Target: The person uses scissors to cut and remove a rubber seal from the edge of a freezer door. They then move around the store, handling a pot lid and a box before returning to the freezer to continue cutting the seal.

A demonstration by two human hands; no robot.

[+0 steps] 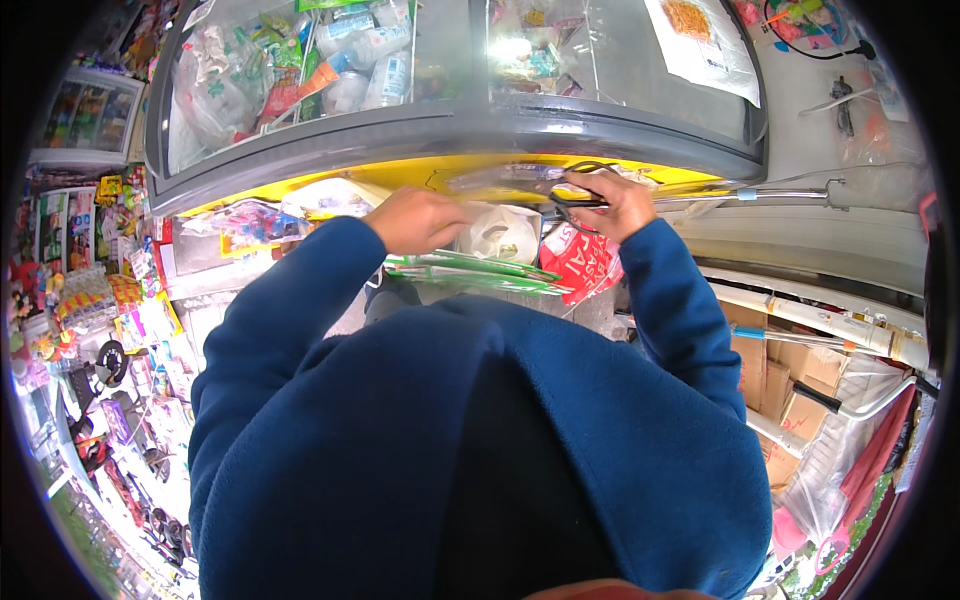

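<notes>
My left hand (425, 222) is curled beside a white plastic bag (498, 235), just above several green-edged flat items (470, 272); what its fingertips grip, if anything, is hidden. My right hand (612, 203) grips a black looped item (570, 206), possibly scissor handles, next to a blurred clear plastic piece (500, 181) that spans toward my left hand. A red printed bag (575, 262) hangs below my right hand.
A glass-topped freezer (450, 130) with packaged goods stretches across the front. Crowded shelves of small colourful goods (100, 310) fill the left. At the right are cardboard (800, 370), metal rails (860, 325) and a bent handle (870, 405).
</notes>
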